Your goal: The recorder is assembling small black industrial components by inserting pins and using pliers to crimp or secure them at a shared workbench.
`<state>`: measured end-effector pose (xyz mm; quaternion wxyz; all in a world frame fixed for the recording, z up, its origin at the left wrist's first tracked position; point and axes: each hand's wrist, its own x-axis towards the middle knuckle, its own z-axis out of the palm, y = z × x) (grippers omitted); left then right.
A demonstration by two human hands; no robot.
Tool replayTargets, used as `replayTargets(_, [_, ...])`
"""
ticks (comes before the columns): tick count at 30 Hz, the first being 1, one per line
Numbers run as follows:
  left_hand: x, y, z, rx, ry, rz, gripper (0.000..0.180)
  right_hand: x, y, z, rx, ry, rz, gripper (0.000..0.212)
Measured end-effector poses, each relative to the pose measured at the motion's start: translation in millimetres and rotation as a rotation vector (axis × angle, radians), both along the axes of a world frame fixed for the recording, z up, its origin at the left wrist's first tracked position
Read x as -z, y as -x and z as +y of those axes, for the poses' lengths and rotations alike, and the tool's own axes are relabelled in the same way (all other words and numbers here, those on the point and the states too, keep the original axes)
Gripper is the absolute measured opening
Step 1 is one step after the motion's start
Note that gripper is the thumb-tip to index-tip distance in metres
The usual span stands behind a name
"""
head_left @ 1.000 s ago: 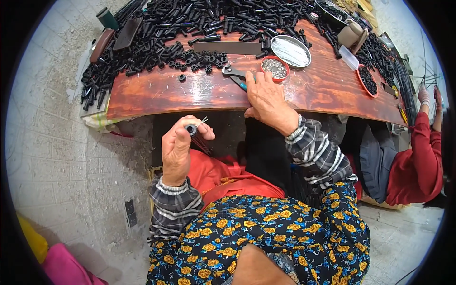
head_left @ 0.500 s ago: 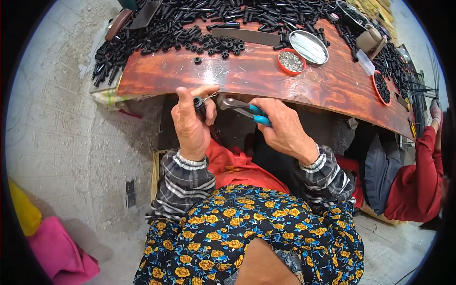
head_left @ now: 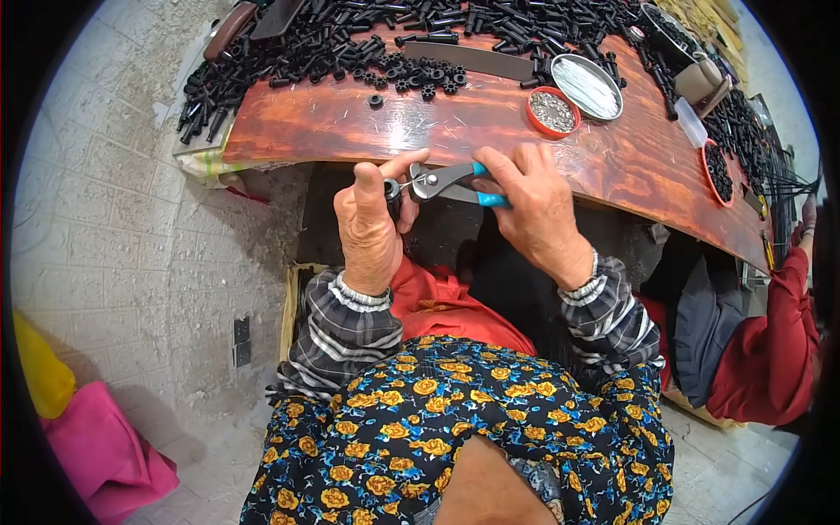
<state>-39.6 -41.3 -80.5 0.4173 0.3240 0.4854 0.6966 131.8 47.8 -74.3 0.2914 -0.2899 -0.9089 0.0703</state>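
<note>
My left hand (head_left: 368,229) is closed round a small black cylindrical part (head_left: 392,198), with its thumb and forefinger stretched up beside it. Thin bright wires stick out of that part's end. In my right hand (head_left: 538,210) is a pair of pliers (head_left: 446,181) with blue grips. The plier jaws meet the wires just right of the black part, between the two hands. Both hands are held at the near edge of the wooden table (head_left: 324,131). Whether the jaws are fully closed is too small to tell.
Heaps of black parts (head_left: 350,44) cover the table's far side. A red dish of small metal pieces (head_left: 552,112) stands beside a metal tray of white strands (head_left: 588,86). At right lies a red dish of black pieces (head_left: 717,172). Another person's red sleeve (head_left: 774,341) shows far right.
My right hand has opened the way between plier and part to nothing: the plier jaws have moved left onto the wires. The view has shifted slightly, and the left hand still holds the black part.
</note>
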Motion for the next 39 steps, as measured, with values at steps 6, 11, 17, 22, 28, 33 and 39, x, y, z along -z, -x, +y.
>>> replayTargets(6, [3.3, -4.5, -1.0, 0.005, -0.052, 0.012, 0.074, -9.6, -5.1, 8.9, -0.045, -0.063, 0.010, 0.042])
replayTargets(11, [2.3, -6.2, 1.7, -0.030, -0.012, 0.011, 0.073, 2.0, 6.7, 2.0, -0.017, 0.017, -0.022, 0.041])
replayTargets(17, [4.1, -3.4, -0.2, -0.005, -0.026, -0.003, 0.072, 6.6, 9.0, 5.5, -0.036, -0.013, 0.029, 0.040])
replayTargets(22, [3.5, 0.9, -3.2, 0.057, 0.002, -0.023, 0.081, 5.9, 3.1, 10.6, -0.085, -0.010, 0.019, 0.035])
replayTargets(28, [12.6, 1.4, -5.8, 0.171, -0.083, -0.066, 0.067, -11.0, -14.9, 33.8, -0.223, -0.106, -0.048, 0.036])
replayTargets(33, [-4.7, 0.7, -15.8, 0.410, -0.072, 0.115, 0.046, -25.1, -24.6, 47.6, -0.703, 1.673, -0.576, 0.063])
replayTargets(39, [-3.2, 3.6, -10.3, 0.402, -0.080, 0.097, 0.041, -37.2, -38.7, 11.0, -0.427, 0.412, -0.275, 0.049])
